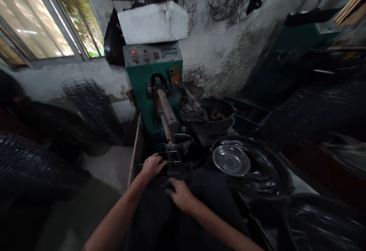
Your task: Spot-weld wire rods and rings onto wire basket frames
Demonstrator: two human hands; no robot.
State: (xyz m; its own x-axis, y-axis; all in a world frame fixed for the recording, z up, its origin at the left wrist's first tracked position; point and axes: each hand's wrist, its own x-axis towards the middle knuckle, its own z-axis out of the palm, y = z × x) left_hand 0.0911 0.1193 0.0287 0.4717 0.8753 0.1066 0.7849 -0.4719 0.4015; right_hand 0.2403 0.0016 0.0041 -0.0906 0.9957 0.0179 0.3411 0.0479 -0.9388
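Below the arms of a green machine [140, 83], my left hand [152, 165] is closed on the left side of a small wire frame [173, 162]. The frame's thin rods stick out to the right of the fingers. My right hand [180, 194] is near my lap, just below and right of the frame. Its fingers are curled and blurred, and what they hold, if anything, cannot be made out. Two thick copper-coloured arms [168, 111] reach from the machine towards me, their ends just above the frame.
To the right, a round metal dish [231, 160] sits in a wide dark basin [281, 182] with shiny wire rings. Behind it stands a black tub [228, 119]. Stacked wire baskets [88, 110] lean at the left. A white foam box [153, 24] tops the machine.
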